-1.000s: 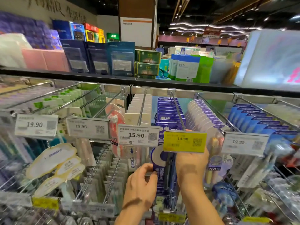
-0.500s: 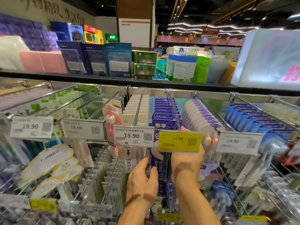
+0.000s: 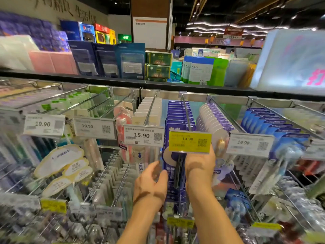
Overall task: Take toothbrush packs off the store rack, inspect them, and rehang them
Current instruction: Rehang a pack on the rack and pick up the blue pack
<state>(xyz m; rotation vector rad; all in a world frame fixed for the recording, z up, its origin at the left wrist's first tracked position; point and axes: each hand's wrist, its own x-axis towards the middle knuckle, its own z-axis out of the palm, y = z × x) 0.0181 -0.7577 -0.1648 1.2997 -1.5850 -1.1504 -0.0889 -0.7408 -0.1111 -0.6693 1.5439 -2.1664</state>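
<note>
Store rack (image 3: pixel 193 97), upper row of metal pegs, listed left to right. Far left: blurred packs behind white price tag "19.90" (image 3: pixel 44 124); below it, cream oval-topped packs (image 3: pixel 59 161) hanging on a lower peg. Next: green-and-white packs (image 3: pixel 77 101) behind second white tag "19.90" (image 3: pixel 95 128). Then pink round-topped pack (image 3: pixel 123 120) and cream cards (image 3: pixel 151 110) behind white tag "15.90" (image 3: pixel 143 135). Centre: row of dark blue toothbrush packs (image 3: pixel 177 113) on one peg, under yellow tag "14.90" (image 3: pixel 190 142); front blue pack (image 3: pixel 173 173) hanging upright below that tag, between both hands. Left hand (image 3: pixel 152 180) raised at the pack's left edge, fingers loosely bent, thumb against the edge; firm grip cannot be told. Right hand (image 3: pixel 199 166) at the pack's right side just under the yellow tag, fingers curled behind and hidden, holding the pack. Right of it: white-and-purple round-topped packs (image 3: pixel 216 117), then light blue packs (image 3: pixel 274 124) behind white tag "19.90" (image 3: pixel 249 145). Top shelf (image 3: pixel 70 75) above the rack: pink, navy, green and white boxed goods.
</note>
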